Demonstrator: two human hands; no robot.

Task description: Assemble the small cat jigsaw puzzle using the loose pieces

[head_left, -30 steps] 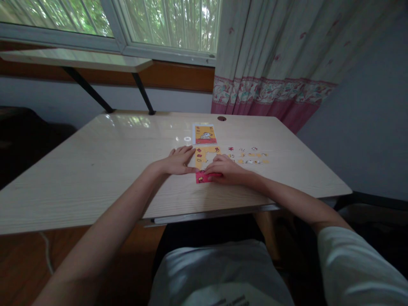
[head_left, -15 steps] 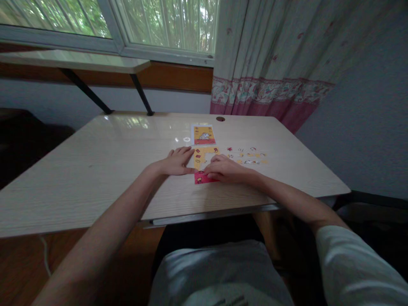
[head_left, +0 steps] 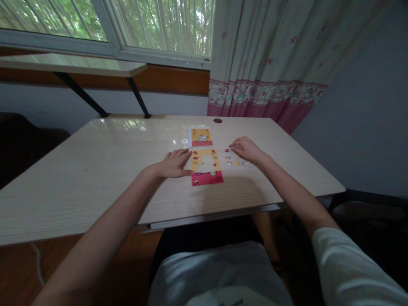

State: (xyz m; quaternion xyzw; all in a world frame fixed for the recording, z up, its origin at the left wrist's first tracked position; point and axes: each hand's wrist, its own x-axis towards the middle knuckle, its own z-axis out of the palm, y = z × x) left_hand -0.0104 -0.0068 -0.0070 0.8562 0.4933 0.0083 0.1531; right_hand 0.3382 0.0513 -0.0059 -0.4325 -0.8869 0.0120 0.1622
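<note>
Yellow and red, a jigsaw puzzle (head_left: pixel 207 179) lies flat on a pale wood-grain desk (head_left: pixel 102 170) in front of a person in a light shirt (head_left: pixel 219 263), a jagged-edged gap showing in its middle. The person's left hand (head_left: pixel 174 164) rests at the puzzle's left side, fingers spread wide and gripping nothing, the thumb at the puzzle's edge. On the other side, the right hand (head_left: pixel 246 148) is poised above loose pieces (head_left: pixel 237 162), its fingers bent and drawn close together, the tips just beside a small red piece (head_left: pixel 227 150); whether anything is pinched between them cannot be told from this angle. Other pieces, white and yellow, lie to the right of the puzzle, some partly hidden by the hand and wrist. Just beyond the puzzle sits a picture card (head_left: pixel 202 138) showing a white figure on yellow and red. Farther back, a round hole (head_left: pixel 217 121) marks the desk near its far edge, a raised shelf (head_left: pixel 76 63) stands on black supports (head_left: pixel 138 97) at left, and a patterned curtain (head_left: pixel 264 51) hangs beside a window (head_left: pixel 165 29).
</note>
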